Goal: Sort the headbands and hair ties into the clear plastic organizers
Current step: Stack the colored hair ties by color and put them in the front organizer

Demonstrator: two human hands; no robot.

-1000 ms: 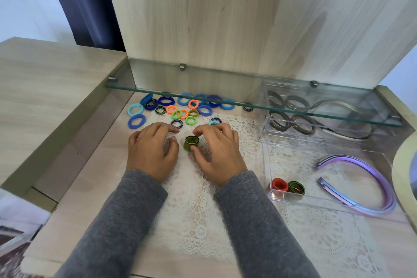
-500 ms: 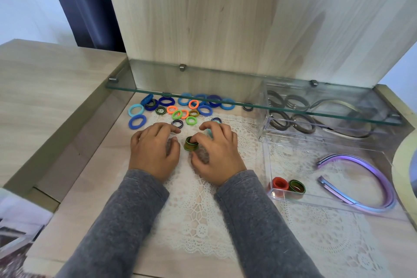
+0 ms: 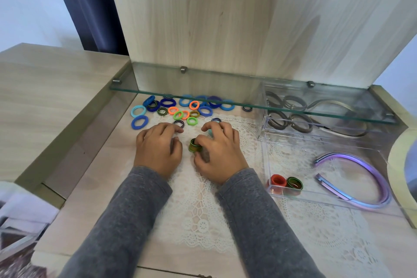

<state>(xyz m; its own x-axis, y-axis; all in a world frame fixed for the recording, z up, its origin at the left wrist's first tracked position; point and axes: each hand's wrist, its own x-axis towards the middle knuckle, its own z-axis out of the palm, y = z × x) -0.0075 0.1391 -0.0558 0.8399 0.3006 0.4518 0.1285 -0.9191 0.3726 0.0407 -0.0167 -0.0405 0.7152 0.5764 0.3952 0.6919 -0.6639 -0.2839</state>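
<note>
Right hand (image 3: 220, 153) pinched small stack of round green hair ties (image 3: 194, 145) on lace mat (image 3: 198, 205). Left hand (image 3: 158, 148) rested beside, fingers loosely bent, holding nothing. Clear rectangular plastic organizer (image 3: 316, 196) stood well right.

Right hand (image 3: 220, 151) closed in, now pinching green hair tie (image 3: 194, 145).

A pale wooden table (image 3: 108, 165) is carrying a white lace doily (image 3: 198, 205) at its middle. Loose hair ties (image 3: 178, 115) are lying scattered at the doily's far left edge, some on lace, most on bare wood. A green stack of hair ties (image 3: 193, 145) is standing on the doily's far part. A front clear organizer (image 3: 327, 198) is sitting over the doily's right side, with a rear clear organizer (image 3: 262, 124) just beyond it.
</note>
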